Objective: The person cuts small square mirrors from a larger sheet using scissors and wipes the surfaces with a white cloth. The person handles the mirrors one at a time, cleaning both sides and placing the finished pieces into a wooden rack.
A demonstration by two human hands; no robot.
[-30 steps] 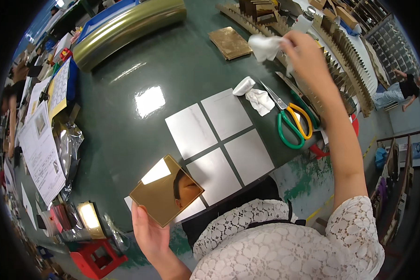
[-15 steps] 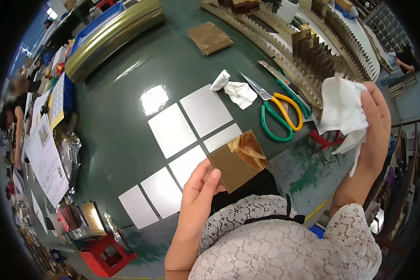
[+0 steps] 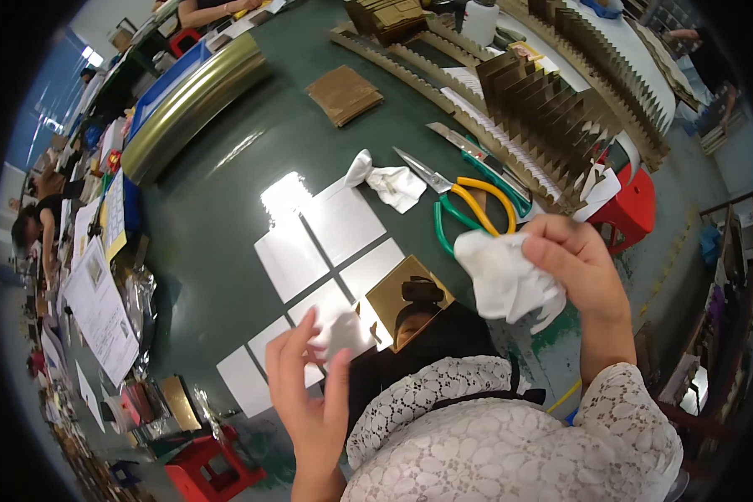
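Our right hand is pinching a soft, crumpled white cloth. Our left hand is hovering with fingers spread, holding nothing, at about eight o'clock from the gold mirrored tile. The tile is apparently resting by the near edge of the table, overlapping pale panels. We are judging it light, stiff, slick and breakable, best held by its edges. It is pointing one corner roughly at twelve; being nearly square, it is showing no clear long axis. Scissors are lying at its one o'clock, aiming toward ten.
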